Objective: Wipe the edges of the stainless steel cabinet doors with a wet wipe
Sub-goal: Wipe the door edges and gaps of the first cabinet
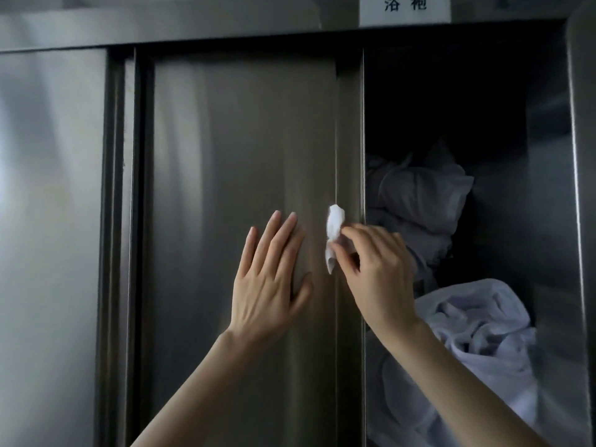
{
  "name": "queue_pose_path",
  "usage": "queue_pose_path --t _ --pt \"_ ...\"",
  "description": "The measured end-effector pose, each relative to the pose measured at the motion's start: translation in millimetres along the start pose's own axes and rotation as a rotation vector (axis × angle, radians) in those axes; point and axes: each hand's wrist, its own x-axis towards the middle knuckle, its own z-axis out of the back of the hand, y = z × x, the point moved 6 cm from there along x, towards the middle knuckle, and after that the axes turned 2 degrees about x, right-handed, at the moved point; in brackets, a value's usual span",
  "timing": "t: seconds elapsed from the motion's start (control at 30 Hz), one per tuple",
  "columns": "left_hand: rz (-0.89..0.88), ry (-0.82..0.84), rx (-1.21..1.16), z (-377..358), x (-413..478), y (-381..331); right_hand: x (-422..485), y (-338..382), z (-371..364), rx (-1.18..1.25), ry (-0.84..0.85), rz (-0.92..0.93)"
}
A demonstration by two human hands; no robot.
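Left hand: laid flat on the cabinet door, fingers straight and slightly spread, thumb out to the side; grip slack, holding nothing.
Right hand: raised just right of the left hand, apart from it; grip closed as a pinch of thumb and forefinger on the wet wipe, other fingers curled behind.
Wet wipe: white, crumpled into a narrow upright wad; upper end against the door edge, lower tail hanging free below the fingertips.
Door edge: thin bright vertical line down the right side of the cabinet door; contact with the wipe at about mid-height of the view.
Cabinet door: brushed stainless steel, standing left of the open compartment; narrow steel strip right of the edge possibly a second door behind, not clear from this angle.
Left panel: further steel face at far left, parted from the cabinet door by a dark vertical channel.
Open compartment: dark interior, steel side wall at right.
Linens: white crumpled fabric inside the compartment, one bundle higher and further back, a larger heap lower and nearer.
Sign: white label above the compartment, two printed characters.
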Motion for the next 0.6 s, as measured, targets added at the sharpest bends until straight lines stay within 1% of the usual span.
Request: queue_pose_path --t 0.13,0.3,0.4,0.47,0.53,0.6 --pt "-0.04 0.02 0.043 1.5 17.3 5.5 21.0 -6.2 -10.3 -0.025 -0.073 0.018" --pt "-0.069 0.019 0.054 3.1 25.3 7.9 16.2 -8.6 -15.8 -0.076 -0.063 0.121" --pt "-0.078 0.013 0.063 0.5 24.0 8.1 39.3 -10.5 -16.0 -0.073 -0.068 0.144" --pt "-0.084 0.014 0.059 -0.8 26.4 7.7 67.9 -11.1 -21.3 -0.115 -0.029 0.116" --pt "-0.092 0.014 0.058 -0.7 36.5 7.1 96.1 -12.6 -29.6 -0.185 0.048 0.084" --pt "-0.065 0.02 0.054 1.4 53.9 9.6 113.5 -16.0 -33.8 -0.189 0.093 0.072"
